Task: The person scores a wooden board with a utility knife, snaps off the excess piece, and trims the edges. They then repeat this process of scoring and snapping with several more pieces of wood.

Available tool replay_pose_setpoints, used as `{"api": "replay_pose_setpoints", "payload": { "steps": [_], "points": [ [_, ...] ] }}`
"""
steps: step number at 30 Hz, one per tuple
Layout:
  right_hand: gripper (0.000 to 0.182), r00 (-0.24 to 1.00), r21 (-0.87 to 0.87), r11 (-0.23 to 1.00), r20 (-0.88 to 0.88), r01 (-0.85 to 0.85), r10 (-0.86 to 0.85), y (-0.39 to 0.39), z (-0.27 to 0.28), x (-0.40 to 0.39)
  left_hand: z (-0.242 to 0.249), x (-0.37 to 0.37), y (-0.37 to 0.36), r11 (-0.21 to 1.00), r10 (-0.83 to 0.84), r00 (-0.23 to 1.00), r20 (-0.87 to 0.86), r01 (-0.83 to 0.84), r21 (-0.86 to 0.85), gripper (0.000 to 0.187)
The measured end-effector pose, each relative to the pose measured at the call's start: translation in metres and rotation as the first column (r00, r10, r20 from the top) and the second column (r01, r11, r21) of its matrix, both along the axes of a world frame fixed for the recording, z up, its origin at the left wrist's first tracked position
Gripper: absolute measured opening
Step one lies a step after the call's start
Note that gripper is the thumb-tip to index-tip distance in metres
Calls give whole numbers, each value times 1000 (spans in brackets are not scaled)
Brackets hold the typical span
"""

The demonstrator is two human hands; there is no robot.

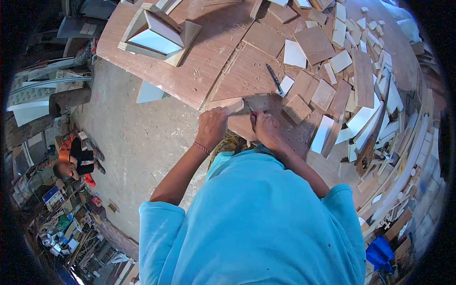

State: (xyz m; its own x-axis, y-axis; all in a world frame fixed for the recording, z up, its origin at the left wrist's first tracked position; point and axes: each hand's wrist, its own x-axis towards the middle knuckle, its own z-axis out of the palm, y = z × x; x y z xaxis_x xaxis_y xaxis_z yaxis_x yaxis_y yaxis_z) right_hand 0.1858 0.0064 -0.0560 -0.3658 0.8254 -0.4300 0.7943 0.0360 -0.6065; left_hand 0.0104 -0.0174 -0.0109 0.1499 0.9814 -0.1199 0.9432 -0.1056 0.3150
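At the near edge of the wooden table, my left hand [212, 126] is closed around the end of a pale wooden block [233, 105]. My right hand [267, 129] is closed just beside it, its fingers wrapped round something small and thin that I cannot make out. A dark greyish flat piece [257, 101] lies right beyond those fingers, close to the block's far end. Further out, a black pen-like tool [273, 78] rests on the table next to a small white-faced offcut [285, 86].
Many wood offcuts [314, 45] cover the table's right side. An angular wood-and-white assembly [156, 35] stands at the far left. Shavings lie along the table seam [228, 64]. On the floor at left, a person [76, 156] sits near piled tools and scrap [71, 228].
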Motion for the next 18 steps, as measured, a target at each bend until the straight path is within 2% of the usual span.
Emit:
{"api": "replay_pose_setpoints", "payload": {
  "steps": [3, 5, 8, 14, 18],
  "points": [
    [25, 999, -10, 1000, 41, 1, 0, 1, 2, -2, 1, 3, -2, 1000, 6, 1000, -15, -6, -6, 17],
    [23, 999, 49, 999, 46, 4, -6, 1, 0, -3, 1, 3, -1, 1000, 15, 1000, -9, -15, -19, 17],
    [22, 994, 74, 997, 105, 33, -41, -2, -22, -8, 1, 3, -2, 999, 17, 1000, 4, -17, -29, 17],
    [22, 998, -34, 998, 42, 43, -42, 6, -3, -6, 0, 3, -5, 1000, 20, 1000, 14, -20, -14, 13],
    [23, 1000, -29, 1000, 30, 5, -4, 2, 12, 3, 4, 2, -2, 1000, -18, 1000, 9, 18, 6, 7]
  ]
}}
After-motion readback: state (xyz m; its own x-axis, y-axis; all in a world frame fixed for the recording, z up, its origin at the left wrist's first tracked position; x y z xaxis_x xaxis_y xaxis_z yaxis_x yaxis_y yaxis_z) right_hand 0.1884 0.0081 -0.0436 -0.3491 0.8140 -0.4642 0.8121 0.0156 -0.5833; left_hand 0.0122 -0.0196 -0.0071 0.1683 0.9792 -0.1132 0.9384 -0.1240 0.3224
